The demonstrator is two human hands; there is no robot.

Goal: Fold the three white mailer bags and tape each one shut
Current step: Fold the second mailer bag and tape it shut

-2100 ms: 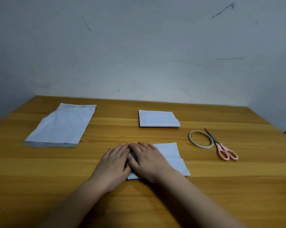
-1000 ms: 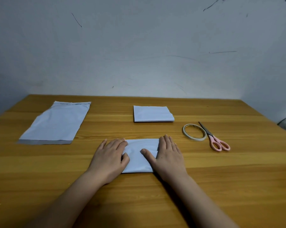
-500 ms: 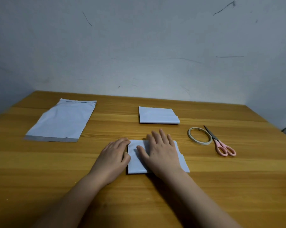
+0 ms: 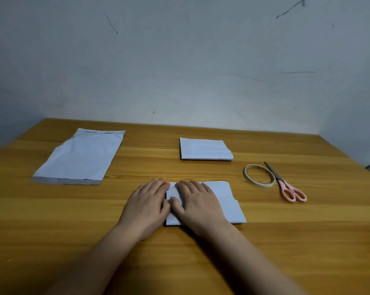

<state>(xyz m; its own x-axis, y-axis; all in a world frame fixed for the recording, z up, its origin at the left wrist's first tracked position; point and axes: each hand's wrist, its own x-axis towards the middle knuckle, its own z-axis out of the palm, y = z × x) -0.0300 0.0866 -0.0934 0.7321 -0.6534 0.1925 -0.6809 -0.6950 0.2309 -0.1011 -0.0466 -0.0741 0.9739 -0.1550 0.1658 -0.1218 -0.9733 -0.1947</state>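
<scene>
While both hands press flat, folded mailer bag beneath, extending right

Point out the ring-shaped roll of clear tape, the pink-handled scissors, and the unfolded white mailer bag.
Ring-shaped roll of clear tape (image 4: 248,178), head view, on the roll's left band.
Pink-handled scissors (image 4: 283,185), head view, where the pink handles begin.
Unfolded white mailer bag (image 4: 80,157), head view, middle of its flat face.
</scene>
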